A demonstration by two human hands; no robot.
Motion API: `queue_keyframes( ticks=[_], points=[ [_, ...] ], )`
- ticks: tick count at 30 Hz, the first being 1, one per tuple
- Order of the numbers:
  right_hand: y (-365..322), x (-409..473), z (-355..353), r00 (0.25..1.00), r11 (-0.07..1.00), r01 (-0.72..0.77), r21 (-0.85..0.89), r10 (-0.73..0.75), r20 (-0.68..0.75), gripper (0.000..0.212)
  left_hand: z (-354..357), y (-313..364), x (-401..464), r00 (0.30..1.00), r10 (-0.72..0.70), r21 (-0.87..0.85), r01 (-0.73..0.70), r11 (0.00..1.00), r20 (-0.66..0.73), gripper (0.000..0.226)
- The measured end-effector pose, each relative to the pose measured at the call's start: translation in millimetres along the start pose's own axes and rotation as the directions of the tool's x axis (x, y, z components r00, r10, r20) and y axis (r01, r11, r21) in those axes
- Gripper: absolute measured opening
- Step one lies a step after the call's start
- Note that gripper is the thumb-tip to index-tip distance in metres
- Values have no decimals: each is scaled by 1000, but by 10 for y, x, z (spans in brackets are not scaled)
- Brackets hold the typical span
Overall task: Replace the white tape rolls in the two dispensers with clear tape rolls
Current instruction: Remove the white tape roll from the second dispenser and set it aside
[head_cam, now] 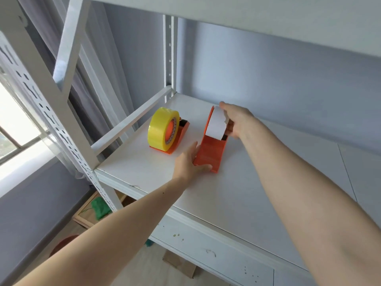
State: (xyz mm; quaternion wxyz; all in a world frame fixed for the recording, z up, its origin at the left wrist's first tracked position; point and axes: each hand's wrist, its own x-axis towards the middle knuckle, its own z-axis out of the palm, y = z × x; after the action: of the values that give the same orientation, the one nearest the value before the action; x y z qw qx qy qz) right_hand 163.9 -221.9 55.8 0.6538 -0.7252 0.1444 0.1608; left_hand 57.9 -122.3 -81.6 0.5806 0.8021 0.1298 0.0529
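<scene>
Two orange tape dispensers stand on a white shelf (pixel 144 168). The left dispenser (pixel 179 137) carries a yellowish clear tape roll (pixel 159 129). The right dispenser (pixel 212 151) carries a white tape roll (pixel 215 122). My right hand (pixel 237 120) grips the white roll from its right side, fingers curled around its top and side. My left hand (pixel 190 162) holds the near end of the right dispenser, thumb along its front edge.
White perforated uprights (pixel 61 129) and a diagonal side rail (pixel 132 120) frame the shelf's left side, and another shelf board hangs overhead. The grey wall is behind. Below lie a wooden tray with something green (pixel 99 207) and cardboard on the floor.
</scene>
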Motion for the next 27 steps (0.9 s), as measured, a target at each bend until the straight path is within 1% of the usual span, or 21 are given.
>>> queue_keyframes(
  ticks=[2, 4, 7, 9, 11, 13, 15, 17, 18, 20, 23, 27],
  points=[
    [-37, 35, -45, 998, 999, -47, -10, 47, 29, 25, 14, -4, 32, 1000, -7, 2, 7, 1000, 5, 103],
    [12, 77, -37, 996, 996, -81, -30, 83, 45, 35, -3, 2, 65, 999, -34, -14, 34, 999, -2, 103],
    [98, 108, 2, 997, 997, -74, -21, 75, 31, 41, -35, 11, 71, 999, -53, -70, 53, 996, -3, 100],
    [117, 100, 10, 998, 998, -60, -18, 60, 12, 42, -50, 95, 80, 999, -31, -143, 26, 989, -34, 89],
    [132, 95, 0, 999, 998, -54, -18, 54, 2, 42, -73, 276, 126, 995, 31, -172, -47, 984, -99, 78],
    [144, 84, -4, 999, 999, -49, -16, 49, 7, 39, -89, 524, 176, 985, 111, -208, -136, 969, -129, 68],
    [156, 87, 2, 999, 999, -39, -30, 39, 2, 38, -93, 756, 205, 975, 162, -242, -195, 950, -150, 48],
    [166, 66, -3, 1000, 998, -20, -65, 18, -23, 38, -83, 877, 230, 971, 134, -255, -183, 950, -198, 25],
    [172, 53, -14, 999, 997, -8, -81, 4, -51, 37, -80, 897, 237, 968, 111, -248, -167, 954, -224, 20],
    [191, 42, -60, 992, 995, 21, -98, -33, -124, 34, -81, 891, 255, 963, 77, -239, -141, 961, -259, 22],
    [225, 29, -153, 978, 996, 57, -66, -69, -197, 19, -94, 875, 293, 957, 52, -238, -124, 963, -286, 15],
    [247, -5, -277, 967, 997, 84, 3, -80, -243, 22, -74, 848, 322, 955, 38, -255, -118, 960, -295, 22]
  ],
)
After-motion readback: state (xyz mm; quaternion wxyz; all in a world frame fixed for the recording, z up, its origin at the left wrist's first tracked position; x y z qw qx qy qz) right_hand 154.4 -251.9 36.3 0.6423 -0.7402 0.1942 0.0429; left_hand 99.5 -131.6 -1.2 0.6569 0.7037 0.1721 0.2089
